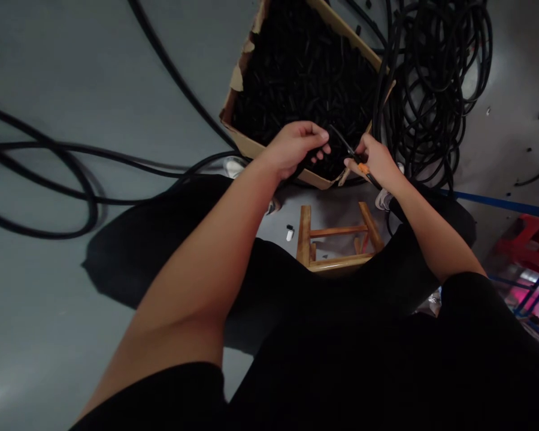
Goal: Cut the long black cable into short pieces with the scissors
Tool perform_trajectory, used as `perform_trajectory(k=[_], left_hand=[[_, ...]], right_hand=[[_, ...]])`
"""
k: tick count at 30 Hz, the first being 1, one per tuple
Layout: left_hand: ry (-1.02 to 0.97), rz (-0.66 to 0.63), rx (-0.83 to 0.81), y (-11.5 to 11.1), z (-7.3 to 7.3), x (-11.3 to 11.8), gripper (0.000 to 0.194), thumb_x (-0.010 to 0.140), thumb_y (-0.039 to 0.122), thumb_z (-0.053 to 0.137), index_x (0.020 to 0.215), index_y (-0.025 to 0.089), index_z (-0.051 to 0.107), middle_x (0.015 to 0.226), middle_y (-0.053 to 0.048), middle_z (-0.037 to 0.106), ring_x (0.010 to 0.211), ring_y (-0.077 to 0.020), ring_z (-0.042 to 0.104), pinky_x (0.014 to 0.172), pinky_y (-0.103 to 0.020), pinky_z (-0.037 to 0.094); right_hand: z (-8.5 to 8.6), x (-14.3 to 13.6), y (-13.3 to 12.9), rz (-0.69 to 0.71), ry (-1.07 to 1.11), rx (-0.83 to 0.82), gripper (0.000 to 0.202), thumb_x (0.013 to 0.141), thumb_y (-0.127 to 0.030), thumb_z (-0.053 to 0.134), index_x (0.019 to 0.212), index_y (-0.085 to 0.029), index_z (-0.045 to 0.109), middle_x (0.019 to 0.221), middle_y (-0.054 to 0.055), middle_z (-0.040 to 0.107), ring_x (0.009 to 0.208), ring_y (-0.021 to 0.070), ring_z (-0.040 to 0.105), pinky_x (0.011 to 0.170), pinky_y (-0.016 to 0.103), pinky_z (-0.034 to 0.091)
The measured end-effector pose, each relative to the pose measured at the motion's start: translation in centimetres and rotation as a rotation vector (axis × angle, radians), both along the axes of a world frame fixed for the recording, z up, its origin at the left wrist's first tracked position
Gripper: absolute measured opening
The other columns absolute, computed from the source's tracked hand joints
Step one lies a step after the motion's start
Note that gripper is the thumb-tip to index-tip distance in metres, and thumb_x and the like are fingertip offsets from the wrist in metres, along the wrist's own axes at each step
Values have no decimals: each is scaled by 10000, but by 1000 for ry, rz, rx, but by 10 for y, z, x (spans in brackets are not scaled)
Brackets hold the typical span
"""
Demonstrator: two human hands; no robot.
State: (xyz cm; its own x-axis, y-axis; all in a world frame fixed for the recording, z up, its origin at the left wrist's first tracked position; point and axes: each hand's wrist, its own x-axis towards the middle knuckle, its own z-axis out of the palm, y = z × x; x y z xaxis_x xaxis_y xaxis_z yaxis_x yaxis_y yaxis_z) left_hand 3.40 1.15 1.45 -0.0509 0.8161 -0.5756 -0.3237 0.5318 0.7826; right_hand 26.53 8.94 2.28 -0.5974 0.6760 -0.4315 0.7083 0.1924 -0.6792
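Note:
My left hand is closed above the near side of a cardboard box, its thumb and fingers pinched together. A dark length of black hose shows just under it and seems to run up into the grip; its end is lost against the dark box contents. My right hand is closed around scissors with orange on the handle. Their dark blades point up and left, close to my left fingertips. Below both hands, the cardboard box is filled with many short black pieces.
Black hose loops across the grey floor on the left. A big tangled coil of black hose lies right of the box. A wooden stool is between my legs. A red plastic stool stands at the right edge.

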Motion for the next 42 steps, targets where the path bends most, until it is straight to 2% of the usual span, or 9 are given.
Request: perform_trajectory(k=[5, 11, 18, 21, 25, 30, 34, 38, 42], left_hand=[[26, 146, 31, 1, -9, -2, 135, 912, 174, 829, 885, 186, 697, 915, -34, 743, 881, -173, 717, 862, -287, 599], [36, 101, 7, 0, -9, 10, 136, 845, 122, 786, 935, 177, 701, 955, -27, 719, 921, -181, 698, 938, -328, 589], [200, 66, 80, 2, -8, 12, 228, 867, 197, 836, 1004, 203, 654, 978, -36, 704, 1062, -217, 687, 994, -309, 548], [250, 25, 77, 1, -14, 9, 257, 868, 230, 860, 982, 214, 630, 910, -35, 693, 1009, -228, 698, 960, -314, 547], [273, -56, 146, -2, -19, 14, 189, 893, 240, 809, 901, 218, 621, 830, -28, 678, 877, -220, 673, 916, -336, 555], [304, -178, 198, -4, -13, 22, 142, 947, 259, 754, 866, 214, 647, 776, -20, 638, 880, -240, 661, 948, -357, 536], [275, -151, 180, -4, -7, 19, 217, 974, 281, 777, 822, 214, 637, 768, -30, 618, 907, -242, 667, 936, -340, 524], [198, -119, 150, -3, -1, 14, 311, 991, 345, 806, 792, 210, 607, 717, -14, 601, 760, -180, 609, 776, -272, 518], [34, -104, 87, -3, 3, 9, 364, 976, 333, 832, 749, 190, 586, 677, -7, 581, 600, -108, 506, 616, -226, 448]], right_hand=[[13, 1, -1, 122, -180, 19, 392, 905, -424, 760, 1227, -242, 632, 983, 50, 703, 880, 254, 659, 847, 404, 512], [30, -12, -10, 205, -231, 67, 443, 915, -395, 726, 1312, -214, 647, 1143, 125, 757, 1019, 335, 707, 895, 447, 536], [28, -15, -11, 102, -215, 106, 397, 893, -437, 735, 1224, -228, 668, 1003, 85, 735, 896, 298, 666, 850, 440, 533], [18, -12, -7, 30, -189, 65, 376, 884, -471, 766, 1156, -246, 636, 905, 38, 687, 840, 262, 631, 821, 419, 530], [6, -8, -5, 6, -89, -6, 405, 914, -556, 793, 1076, -272, 555, 915, 14, 648, 851, 226, 622, 828, 397, 539], [4, -9, -6, 48, -33, -20, 523, 935, -651, 803, 1169, -267, 535, 1026, 36, 654, 934, 245, 655, 873, 438, 584], [4, -12, -9, 10, -42, 1, 574, 936, -705, 803, 1183, -252, 551, 1024, 53, 650, 981, 282, 674, 900, 484, 604], [5, -14, -12, -22, -33, 22, 571, 934, -740, 777, 1145, -251, 571, 971, 38, 637, 961, 285, 680, 887, 497, 619], [6, -11, -11, -16, -20, 6, 452, 925, -613, 791, 1108, -261, 576, 905, 18, 633, 856, 247, 663, 809, 443, 617]])
